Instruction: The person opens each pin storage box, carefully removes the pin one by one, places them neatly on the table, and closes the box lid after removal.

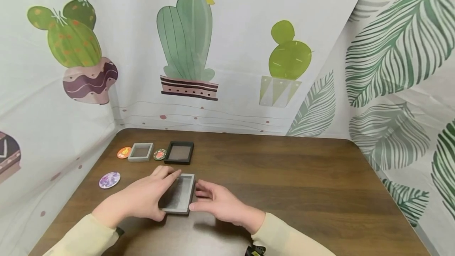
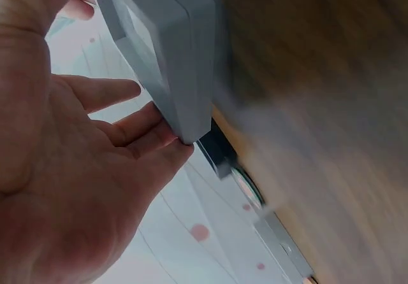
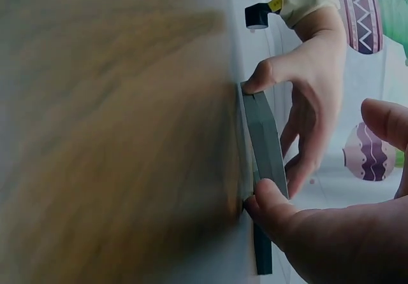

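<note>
A square grey frame with a clear, window-like middle lies between both hands on the near left of the brown table. My left hand spans its left side, thumb at the near corner and fingers at the far one. In the left wrist view, fingertips meet the frame's corner. My right hand is at the frame's right side, its thumb by the near right corner and its fingers loosely bent beside the edge. The right wrist view shows the frame edge-on, close over the table, with a right fingertip against it.
Behind, a black frame, a round green-and-red disc, a smaller grey frame and an orange disc stand in a row. A purple-and-white disc lies at left. A printed cloth hangs behind the table.
</note>
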`<state>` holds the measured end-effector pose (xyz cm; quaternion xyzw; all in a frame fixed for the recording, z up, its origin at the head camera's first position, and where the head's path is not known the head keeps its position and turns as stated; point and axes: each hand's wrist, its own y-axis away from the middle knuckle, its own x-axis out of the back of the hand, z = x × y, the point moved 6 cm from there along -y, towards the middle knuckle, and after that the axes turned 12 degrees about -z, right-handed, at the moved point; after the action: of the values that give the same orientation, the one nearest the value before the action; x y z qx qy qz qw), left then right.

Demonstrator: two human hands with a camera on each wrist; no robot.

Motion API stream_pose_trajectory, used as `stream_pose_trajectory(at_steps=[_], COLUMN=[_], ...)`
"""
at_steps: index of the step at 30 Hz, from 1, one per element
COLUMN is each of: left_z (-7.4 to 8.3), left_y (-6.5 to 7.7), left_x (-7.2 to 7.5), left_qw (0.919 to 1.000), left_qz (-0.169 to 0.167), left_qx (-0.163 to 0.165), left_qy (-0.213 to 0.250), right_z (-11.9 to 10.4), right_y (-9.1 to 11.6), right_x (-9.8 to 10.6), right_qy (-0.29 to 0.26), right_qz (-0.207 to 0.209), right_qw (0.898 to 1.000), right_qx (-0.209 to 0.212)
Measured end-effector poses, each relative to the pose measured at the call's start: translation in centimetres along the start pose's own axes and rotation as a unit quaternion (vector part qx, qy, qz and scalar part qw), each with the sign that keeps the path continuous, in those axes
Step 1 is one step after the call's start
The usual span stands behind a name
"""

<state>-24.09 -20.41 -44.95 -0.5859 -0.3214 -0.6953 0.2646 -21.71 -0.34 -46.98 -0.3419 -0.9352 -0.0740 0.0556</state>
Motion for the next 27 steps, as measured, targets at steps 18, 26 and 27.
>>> stream_pose_trajectory(at_steps=[18, 26, 27], left_z=[-5.5, -7.7, -8.0], left_y=[3.0, 3.9, 4.0], left_x=[0.7, 0.1, 0.0], left_qw=[0.9958, 0.9952, 0.995], left_qz=[-0.03, -0.033, -0.032], left_qx=[0.054, 0.079, 0.082], left_qy=[0.067, 0.047, 0.046], right_z=[-1.1, -0.8, -0.8], right_y=[-1.6, -1.4, -1.3], right_x=[-2.6, -2.7, -2.7], right_qy=[0.013, 0.006, 0.008], right_qz=[0.001, 0.001, 0.001], right_qw=[1.0, 1.0, 1.0], right_qx=[-0.016, -0.022, -0.022])
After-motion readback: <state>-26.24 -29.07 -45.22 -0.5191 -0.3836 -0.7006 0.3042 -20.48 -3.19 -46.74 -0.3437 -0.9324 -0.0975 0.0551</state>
